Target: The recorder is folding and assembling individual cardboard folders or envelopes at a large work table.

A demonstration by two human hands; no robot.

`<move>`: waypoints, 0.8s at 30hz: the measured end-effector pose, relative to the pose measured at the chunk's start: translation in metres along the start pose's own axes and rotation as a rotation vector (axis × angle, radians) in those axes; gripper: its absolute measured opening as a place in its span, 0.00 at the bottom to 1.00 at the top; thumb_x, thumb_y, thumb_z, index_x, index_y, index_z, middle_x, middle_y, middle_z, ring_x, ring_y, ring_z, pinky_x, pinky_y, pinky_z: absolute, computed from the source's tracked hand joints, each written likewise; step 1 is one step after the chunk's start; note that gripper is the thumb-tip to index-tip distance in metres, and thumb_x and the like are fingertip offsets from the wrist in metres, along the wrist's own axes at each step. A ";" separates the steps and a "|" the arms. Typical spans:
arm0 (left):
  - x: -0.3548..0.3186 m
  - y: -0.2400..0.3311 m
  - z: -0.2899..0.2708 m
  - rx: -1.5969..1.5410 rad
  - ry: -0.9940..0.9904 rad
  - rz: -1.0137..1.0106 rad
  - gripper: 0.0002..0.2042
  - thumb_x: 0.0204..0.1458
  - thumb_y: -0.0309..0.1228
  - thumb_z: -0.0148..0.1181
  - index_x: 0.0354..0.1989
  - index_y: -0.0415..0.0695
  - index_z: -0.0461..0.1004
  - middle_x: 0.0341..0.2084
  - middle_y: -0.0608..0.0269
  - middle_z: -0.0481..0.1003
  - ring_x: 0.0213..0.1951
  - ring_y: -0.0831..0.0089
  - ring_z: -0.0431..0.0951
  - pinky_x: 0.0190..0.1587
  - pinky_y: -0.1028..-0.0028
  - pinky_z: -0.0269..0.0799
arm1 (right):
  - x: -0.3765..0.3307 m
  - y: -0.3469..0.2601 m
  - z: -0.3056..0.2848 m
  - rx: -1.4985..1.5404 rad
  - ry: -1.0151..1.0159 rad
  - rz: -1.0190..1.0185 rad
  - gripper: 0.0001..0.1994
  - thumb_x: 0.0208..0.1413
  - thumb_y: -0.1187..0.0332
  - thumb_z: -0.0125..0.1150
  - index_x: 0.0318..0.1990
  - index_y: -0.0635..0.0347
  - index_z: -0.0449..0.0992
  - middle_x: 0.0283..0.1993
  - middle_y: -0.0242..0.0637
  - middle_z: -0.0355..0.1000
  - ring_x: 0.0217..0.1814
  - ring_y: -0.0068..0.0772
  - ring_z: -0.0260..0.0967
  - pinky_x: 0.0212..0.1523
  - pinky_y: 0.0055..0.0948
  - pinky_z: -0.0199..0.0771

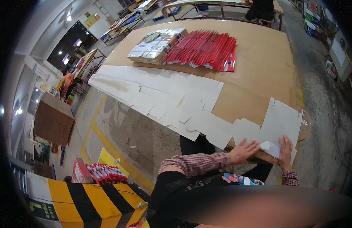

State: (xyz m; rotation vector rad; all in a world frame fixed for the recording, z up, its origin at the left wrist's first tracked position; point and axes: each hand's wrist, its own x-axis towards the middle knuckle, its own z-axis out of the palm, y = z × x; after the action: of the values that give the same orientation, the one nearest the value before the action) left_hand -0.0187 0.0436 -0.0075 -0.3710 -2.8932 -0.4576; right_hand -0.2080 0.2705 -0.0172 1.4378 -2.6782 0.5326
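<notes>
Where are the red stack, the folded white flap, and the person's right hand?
red stack (206, 47), head view, middle of the fanned pile
folded white flap (270, 148), head view, its top face
right hand (285, 150), head view, back of hand

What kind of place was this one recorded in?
Probably a packaging or box-making workshop. A large brown worktable carries rows of flat white card blanks and a fanned stack of red flat cartons. More tables stand behind, on a concrete floor with yellow lines.
</notes>
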 end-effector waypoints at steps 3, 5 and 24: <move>-0.022 -0.045 0.001 -0.086 0.150 -0.142 0.30 0.40 0.31 0.62 0.56 0.45 0.63 0.48 0.56 0.68 0.50 0.59 0.67 0.48 0.58 0.63 | -0.003 -0.001 -0.004 0.033 -0.048 -0.012 0.22 0.60 0.67 0.37 0.62 0.55 0.59 0.66 0.46 0.50 0.70 0.47 0.42 0.67 0.49 0.36; -0.011 -0.057 -0.008 -0.394 0.342 -0.367 0.22 0.40 0.29 0.65 0.47 0.46 0.70 0.34 0.61 0.74 0.33 0.61 0.72 0.37 0.64 0.66 | -0.002 -0.004 -0.005 0.004 -0.072 0.006 0.22 0.59 0.67 0.37 0.62 0.55 0.59 0.66 0.46 0.50 0.71 0.47 0.42 0.67 0.50 0.35; 0.043 0.040 0.052 -0.247 -0.107 0.140 0.60 0.26 0.59 0.67 0.67 0.41 0.43 0.66 0.52 0.46 0.68 0.52 0.40 0.64 0.43 0.33 | -0.050 -0.066 -0.027 1.102 0.800 0.825 0.29 0.61 0.63 0.49 0.63 0.72 0.49 0.66 0.50 0.50 0.63 0.43 0.55 0.61 0.40 0.56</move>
State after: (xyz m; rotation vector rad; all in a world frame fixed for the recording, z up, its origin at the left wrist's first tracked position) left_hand -0.0563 0.1068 -0.0349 -0.6498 -2.8909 -0.7961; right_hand -0.1292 0.2857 0.0154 -0.1347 -2.1000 2.2323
